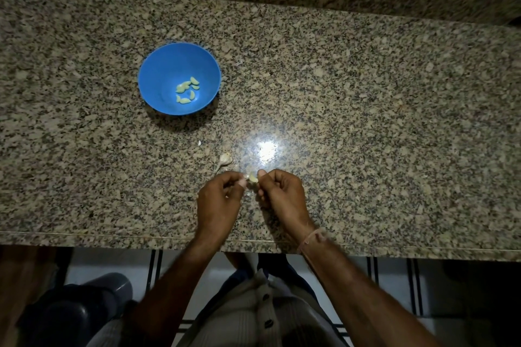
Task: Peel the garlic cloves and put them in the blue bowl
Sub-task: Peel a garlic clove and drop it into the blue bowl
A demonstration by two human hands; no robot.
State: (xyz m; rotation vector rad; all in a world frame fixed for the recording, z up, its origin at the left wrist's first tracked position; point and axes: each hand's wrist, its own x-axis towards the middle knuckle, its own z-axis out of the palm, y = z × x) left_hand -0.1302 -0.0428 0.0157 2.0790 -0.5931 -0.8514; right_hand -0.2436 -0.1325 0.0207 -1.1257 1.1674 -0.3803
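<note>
Both hands, left hand (222, 191) and right hand (277, 187), pinched one garlic clove (253, 178) between fingertips, probably to strip its skin. Peeled cloves (187, 91) lay in the blue bowl (158, 65), kept apart from the scraps.

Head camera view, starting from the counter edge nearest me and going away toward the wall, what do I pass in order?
Counter front edge → left hand and right hand side by side → garlic clove pinched between them → garlic bulb remnant → blue bowl holding peeled cloves.
</note>
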